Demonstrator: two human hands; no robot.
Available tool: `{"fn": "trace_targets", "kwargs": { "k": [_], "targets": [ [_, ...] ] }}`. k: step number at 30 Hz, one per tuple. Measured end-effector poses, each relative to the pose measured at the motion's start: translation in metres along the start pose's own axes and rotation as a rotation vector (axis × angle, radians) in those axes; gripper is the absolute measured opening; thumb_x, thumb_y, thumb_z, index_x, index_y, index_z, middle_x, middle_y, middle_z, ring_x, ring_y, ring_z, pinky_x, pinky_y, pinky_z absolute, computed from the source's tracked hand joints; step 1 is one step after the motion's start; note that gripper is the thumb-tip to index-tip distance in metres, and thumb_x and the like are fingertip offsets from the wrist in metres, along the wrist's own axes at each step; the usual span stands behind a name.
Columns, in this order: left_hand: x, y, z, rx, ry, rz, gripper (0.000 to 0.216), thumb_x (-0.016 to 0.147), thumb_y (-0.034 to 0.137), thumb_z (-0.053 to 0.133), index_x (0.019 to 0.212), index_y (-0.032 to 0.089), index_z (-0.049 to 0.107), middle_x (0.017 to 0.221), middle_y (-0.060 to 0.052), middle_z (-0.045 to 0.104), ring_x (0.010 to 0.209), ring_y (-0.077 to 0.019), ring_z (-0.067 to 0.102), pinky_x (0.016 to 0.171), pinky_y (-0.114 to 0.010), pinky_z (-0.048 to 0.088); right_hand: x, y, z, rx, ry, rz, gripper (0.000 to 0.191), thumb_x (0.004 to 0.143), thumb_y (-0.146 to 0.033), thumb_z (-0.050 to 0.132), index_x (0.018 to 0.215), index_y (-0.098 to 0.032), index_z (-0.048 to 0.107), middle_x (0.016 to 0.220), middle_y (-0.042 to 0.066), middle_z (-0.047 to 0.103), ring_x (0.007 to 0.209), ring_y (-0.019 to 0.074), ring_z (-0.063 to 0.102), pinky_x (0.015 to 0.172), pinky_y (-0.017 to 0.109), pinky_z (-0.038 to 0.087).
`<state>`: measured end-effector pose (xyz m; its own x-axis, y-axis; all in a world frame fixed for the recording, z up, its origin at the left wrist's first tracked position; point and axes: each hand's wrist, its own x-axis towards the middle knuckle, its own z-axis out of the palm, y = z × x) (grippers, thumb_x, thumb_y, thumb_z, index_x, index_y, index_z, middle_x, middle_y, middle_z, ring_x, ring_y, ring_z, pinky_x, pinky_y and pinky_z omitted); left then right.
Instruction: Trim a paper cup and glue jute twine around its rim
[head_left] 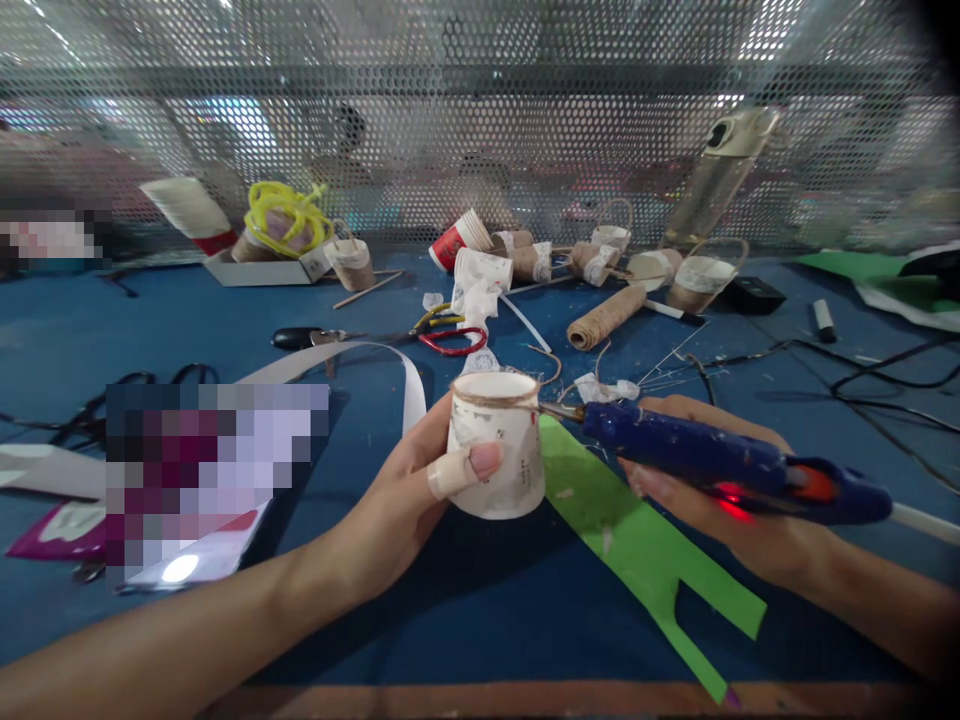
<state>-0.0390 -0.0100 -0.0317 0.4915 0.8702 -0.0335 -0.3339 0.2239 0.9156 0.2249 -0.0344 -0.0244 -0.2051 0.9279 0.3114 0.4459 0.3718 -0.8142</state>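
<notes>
My left hand (427, 470) is closed around a white paper cup (498, 470) with its mouth facing up; the thumb, wrapped in a plaster, presses the front. Twine (495, 401) runs around the cup just below the rim. In my right hand (705, 490) is a blue glue gun (690, 450) with a red light glowing on it. Its metal nozzle points left and meets the cup's right side near the twine. A white glue stick (926, 522) juts from the gun's back end. Under the gun lies a green paper strip (622, 530) with a forked end.
Behind the cup are red-handled scissors (454, 342), white lace (474, 300) and a twine roll (606, 318). Several twine-wrapped cups (532, 262) and a bottle (712, 180) stand by the mesh partition (480, 120). A phone (217, 490) lies left; black cables (847, 390) cross the right.
</notes>
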Motion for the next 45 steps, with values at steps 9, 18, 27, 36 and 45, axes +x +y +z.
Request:
{"fn": "trace_targets", "kwargs": {
  "k": [9,18,27,36,45],
  "targets": [
    [0.0,-0.001,-0.002,0.078,-0.015,0.016,0.041,0.092,0.032,0.069,0.133,0.029,0.066,0.123,-0.004,0.074,0.115,-0.0275,0.065,0.091,-0.031,0.051,-0.001,-0.007,0.0,-0.019,-0.019,-0.004,0.02,0.078,-0.018,0.066,0.066,-0.027,0.051,0.061,-0.006,0.059,0.052,0.0154,0.056,0.046,0.028,0.046],
    [0.001,-0.002,-0.001,0.203,0.06,0.072,0.046,0.087,0.032,0.077,0.131,0.028,0.064,0.126,-0.006,0.071,0.117,-0.0305,0.063,0.096,-0.036,0.05,-0.006,-0.003,-0.002,-0.123,-0.05,-0.108,0.019,0.076,-0.017,0.064,0.071,-0.027,0.049,0.063,-0.006,0.055,0.049,0.0146,0.048,0.046,0.03,0.037],
    [0.001,-0.001,0.0,0.226,0.047,0.097,0.041,0.088,0.03,0.077,0.127,0.03,0.065,0.119,-0.003,0.071,0.111,-0.0246,0.064,0.092,-0.029,0.052,-0.007,-0.003,0.0,-0.196,0.0,-0.11,0.025,0.073,-0.013,0.065,0.068,-0.026,0.044,0.061,-0.007,0.051,0.049,0.0131,0.044,0.048,0.029,0.035],
    [-0.001,0.001,0.004,0.241,0.035,0.122,0.039,0.089,0.028,0.076,0.126,0.03,0.065,0.121,-0.002,0.073,0.112,-0.0254,0.066,0.092,-0.028,0.054,-0.009,-0.003,-0.001,-0.185,-0.03,-0.093,0.028,0.073,-0.014,0.065,0.07,-0.026,0.04,0.061,-0.008,0.047,0.049,0.0129,0.042,0.048,0.028,0.033],
    [0.0,0.003,0.008,0.269,0.035,0.124,0.04,0.089,0.025,0.078,0.127,0.031,0.064,0.117,0.002,0.073,0.107,-0.0176,0.068,0.092,-0.02,0.055,-0.013,0.002,0.005,-0.167,0.035,-0.15,0.034,0.071,-0.013,0.066,0.067,-0.025,0.035,0.059,-0.009,0.038,0.05,0.0108,0.034,0.048,0.028,0.026]
  ]
}}
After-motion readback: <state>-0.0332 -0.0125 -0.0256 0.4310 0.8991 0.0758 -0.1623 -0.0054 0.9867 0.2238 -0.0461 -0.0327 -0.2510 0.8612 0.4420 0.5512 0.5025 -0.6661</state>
